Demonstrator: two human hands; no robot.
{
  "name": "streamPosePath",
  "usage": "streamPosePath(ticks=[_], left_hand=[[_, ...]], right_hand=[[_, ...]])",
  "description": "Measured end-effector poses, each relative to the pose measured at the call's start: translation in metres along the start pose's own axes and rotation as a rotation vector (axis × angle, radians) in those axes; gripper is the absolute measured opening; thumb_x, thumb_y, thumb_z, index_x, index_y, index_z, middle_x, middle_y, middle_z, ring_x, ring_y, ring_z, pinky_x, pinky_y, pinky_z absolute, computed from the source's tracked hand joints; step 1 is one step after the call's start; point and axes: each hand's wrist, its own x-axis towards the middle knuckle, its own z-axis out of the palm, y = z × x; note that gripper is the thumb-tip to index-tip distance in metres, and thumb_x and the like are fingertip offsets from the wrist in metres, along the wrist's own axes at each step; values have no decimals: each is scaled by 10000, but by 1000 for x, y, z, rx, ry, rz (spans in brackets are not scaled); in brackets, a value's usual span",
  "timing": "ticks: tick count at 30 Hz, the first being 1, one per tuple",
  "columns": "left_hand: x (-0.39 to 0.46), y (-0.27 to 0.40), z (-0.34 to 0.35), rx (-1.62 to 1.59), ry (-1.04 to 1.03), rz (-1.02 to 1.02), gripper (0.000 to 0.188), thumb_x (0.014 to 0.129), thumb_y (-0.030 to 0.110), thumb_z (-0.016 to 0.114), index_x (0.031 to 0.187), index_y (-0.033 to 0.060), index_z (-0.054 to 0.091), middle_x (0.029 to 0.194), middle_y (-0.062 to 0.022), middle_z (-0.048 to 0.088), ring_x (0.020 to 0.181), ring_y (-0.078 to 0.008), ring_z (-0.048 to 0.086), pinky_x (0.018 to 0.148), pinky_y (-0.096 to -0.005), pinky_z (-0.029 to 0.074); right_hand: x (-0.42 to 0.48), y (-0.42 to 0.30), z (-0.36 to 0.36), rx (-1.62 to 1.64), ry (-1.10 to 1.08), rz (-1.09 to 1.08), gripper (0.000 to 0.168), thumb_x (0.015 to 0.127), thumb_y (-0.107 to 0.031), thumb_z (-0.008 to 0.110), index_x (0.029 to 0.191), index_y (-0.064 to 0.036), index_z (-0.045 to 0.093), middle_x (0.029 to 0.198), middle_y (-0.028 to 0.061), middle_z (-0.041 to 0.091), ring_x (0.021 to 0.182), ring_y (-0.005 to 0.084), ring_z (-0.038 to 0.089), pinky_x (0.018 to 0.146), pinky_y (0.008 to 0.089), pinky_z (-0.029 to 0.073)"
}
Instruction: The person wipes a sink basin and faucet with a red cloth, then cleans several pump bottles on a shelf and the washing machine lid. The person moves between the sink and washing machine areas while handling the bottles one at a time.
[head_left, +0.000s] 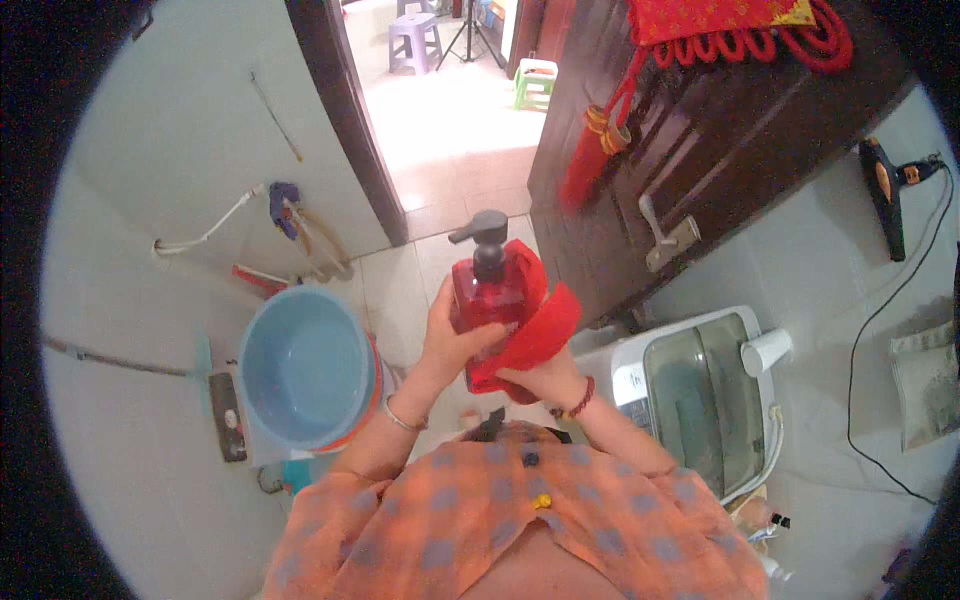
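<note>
A red, see-through pump bottle (491, 300) with a black pump head stands roughly upright before my chest. Around its left side and front my left hand (452, 337) is closed, the thumb across the front. At the bottle's right side my right hand (544, 375) holds a bright red cloth (541, 326), which lies against the bottle and partly covers it. Most of the right hand's fingers are hidden behind the cloth and bottle.
Left of me a light blue basin (307, 367) sits stacked on an orange one. At right stands a washing machine (705, 397) with a see-through lid. An open dark door (675, 172) and a doorway lie ahead. A black-and-orange hair dryer (889, 191) hangs on the right wall.
</note>
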Motion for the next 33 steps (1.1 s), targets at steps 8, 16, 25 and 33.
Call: streamPosePath(ticks=[8,16,25,33], left_hand=[[114,2,-31,-13,44,10,757,703,178,786,1345,25,414,1190,-71,567,1081,-174,571,956,-335,454],[237,15,-33,94,207,93,760,703,236,741,1353,27,408,1198,-91,556,1065,-203,572,935,-352,464],[346,-14,-82,17,326,144,827,681,123,713,1413,41,336,1254,-107,524,1106,-236,564,967,-370,460],[500,-41,-161,145,317,177,731,676,156,767,1304,34,413,1142,-54,528,1050,-183,537,933,-343,449]], right_hand=[[133,71,-20,310,-272,-79,1111,638,-225,876,1478,-57,169,1425,127,392,1330,241,386,1104,411,331],[272,29,-59,330,-180,-217,1005,625,-246,866,1418,-28,289,1298,127,507,1213,235,510,1037,363,404],[400,81,-80,386,-290,-290,1061,631,-338,879,1442,-44,261,1356,116,470,1266,223,457,1071,405,374],[514,133,-71,1282,-309,337,478,949,-394,566,1299,-73,510,1253,50,589,1174,187,548,1030,369,428]])
